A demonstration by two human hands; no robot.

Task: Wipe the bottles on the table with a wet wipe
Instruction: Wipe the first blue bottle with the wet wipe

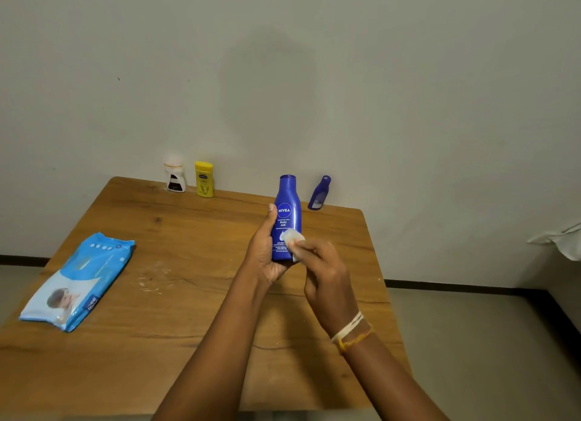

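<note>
My left hand (265,250) grips a large blue lotion bottle (286,213) upright above the wooden table (176,295), cap up and label facing me. My right hand (323,273) pinches a small folded white wet wipe (294,237) and presses it against the bottle's lower right side. A smaller blue bottle (319,193) stands at the table's far edge by the wall. A yellow bottle (204,179) and a white bottle with a dark label (174,178) stand side by side at the far left edge.
A blue pack of wet wipes (78,279) lies flat on the table's left side. Faint white smears (154,277) mark the wood near the middle. The wall is right behind the table. White cloth (562,236) hangs at the right edge.
</note>
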